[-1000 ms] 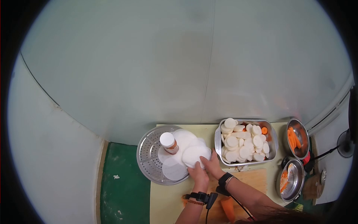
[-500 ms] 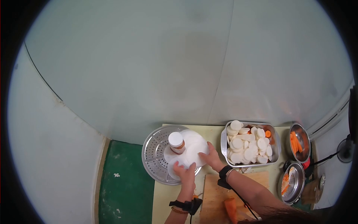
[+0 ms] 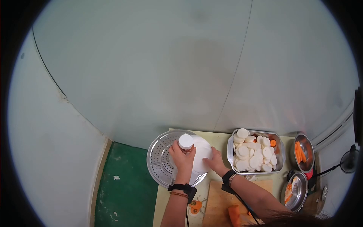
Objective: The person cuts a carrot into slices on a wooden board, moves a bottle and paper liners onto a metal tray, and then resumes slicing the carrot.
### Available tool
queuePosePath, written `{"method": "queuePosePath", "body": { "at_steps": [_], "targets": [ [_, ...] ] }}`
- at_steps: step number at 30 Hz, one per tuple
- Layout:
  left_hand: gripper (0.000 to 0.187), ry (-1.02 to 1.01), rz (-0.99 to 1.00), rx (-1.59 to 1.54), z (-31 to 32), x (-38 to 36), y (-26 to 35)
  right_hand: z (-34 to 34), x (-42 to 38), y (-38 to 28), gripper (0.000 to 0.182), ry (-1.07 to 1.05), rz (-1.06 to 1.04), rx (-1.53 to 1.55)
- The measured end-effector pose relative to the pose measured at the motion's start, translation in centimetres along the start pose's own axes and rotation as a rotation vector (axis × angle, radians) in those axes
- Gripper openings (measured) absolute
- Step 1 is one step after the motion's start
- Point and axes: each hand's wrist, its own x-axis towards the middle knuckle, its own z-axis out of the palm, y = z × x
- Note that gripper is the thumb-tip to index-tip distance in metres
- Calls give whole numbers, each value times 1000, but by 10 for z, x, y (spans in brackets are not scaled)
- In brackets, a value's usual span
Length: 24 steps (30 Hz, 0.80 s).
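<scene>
My left hand (image 3: pixel 183 159) is wrapped round a small jar with a white lid (image 3: pixel 185 141), over the perforated metal steamer tray (image 3: pixel 155 154). White round sheets (image 3: pixel 202 149) lie on the right part of that tray, beside the jar. My right hand (image 3: pixel 216 162) rests at the right edge of the sheets with its fingers curved against them. Whether it pinches any sheet cannot be made out. Below my hands is a wooden cutting board (image 3: pixel 219 196) with a piece of carrot (image 3: pixel 234 215) on it.
A rectangular metal tray (image 3: pixel 230 151) holds white slices and some carrot slices. Right of it, a metal bowl (image 3: pixel 309 145) holds carrot pieces, and another bowl (image 3: pixel 300 189) holds orange and white scraps. Carrot scraps (image 3: pixel 195 206) lie left of the board. A wall rises behind the table.
My left hand has moved up from the white sheets and taken hold of the jar. My right hand stays by the sheets. The whole view has shifted slightly.
</scene>
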Motion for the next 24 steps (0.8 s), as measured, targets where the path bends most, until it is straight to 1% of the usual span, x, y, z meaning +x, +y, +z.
{"method": "queuePosePath", "body": {
  "at_steps": [3,6,8,11,12,14,16,19,22,24],
  "targets": [
    [77,17,11,-52,-3,-4,3,2,-1,3,76,-22,5,70],
    [74,30,-14,-21,-22,-9,24,-1,-2,-7,79,-103,18,-18],
    [70,65,-4,13,-35,-7,29,0,-3,-11,78,-98,23,-34],
    [67,89,78,-87,-61,-8,16,6,-2,-10,75,-61,-19,-19],
    [67,43,-40,-248,-72,-11,33,9,-1,-7,74,-45,-39,-7],
    [67,118,-59,-162,-85,-20,42,17,3,0,72,-7,-81,-31],
    [66,177,-88,-121,-93,-29,36,23,2,-3,70,1,-103,-34],
    [66,146,10,-59,-93,-38,19,31,-3,-9,69,-23,-121,-38],
    [71,13,-61,-140,-85,-42,7,40,-8,-19,67,-54,-163,-64],
    [72,-23,-48,-72,-78,-45,16,43,-10,-23,66,-80,-163,-56]
  ]
}}
